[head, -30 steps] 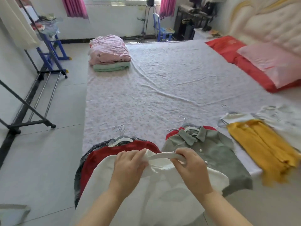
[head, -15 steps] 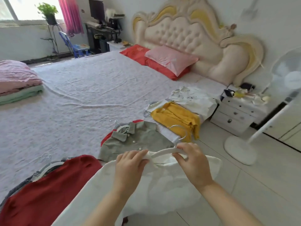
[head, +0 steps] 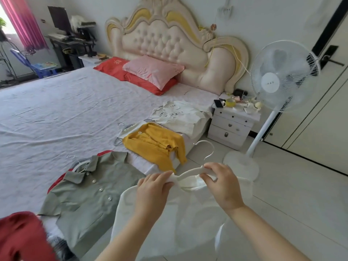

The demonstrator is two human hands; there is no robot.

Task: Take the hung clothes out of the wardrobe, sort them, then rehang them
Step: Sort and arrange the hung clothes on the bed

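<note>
A white garment [head: 188, 213] hangs on a white hanger [head: 192, 171] held in front of me, beside the bed's near edge. My left hand [head: 152, 193] grips the hanger's left shoulder through the fabric. My right hand [head: 224, 185] pinches its right shoulder, just below the metal hook [head: 207, 149]. On the bed [head: 56, 113] lie a grey-green buttoned shirt [head: 88, 194] on a hanger, a yellow cardigan [head: 156, 144], a white printed T-shirt [head: 177, 115] and a red garment [head: 20, 236] at the lower left.
A white standing fan [head: 278, 85] stands on the tiled floor to the right, next to a white nightstand [head: 233, 125] with small items on top. Red and pink pillows [head: 148, 74] lie against the padded headboard. White cupboard doors [head: 323, 113] line the far right.
My view has swung right, from the bed's foot and clothes rack to the headboard, fan and cupboards. The white garment travels right with both hands, past the grey-green shirt.
</note>
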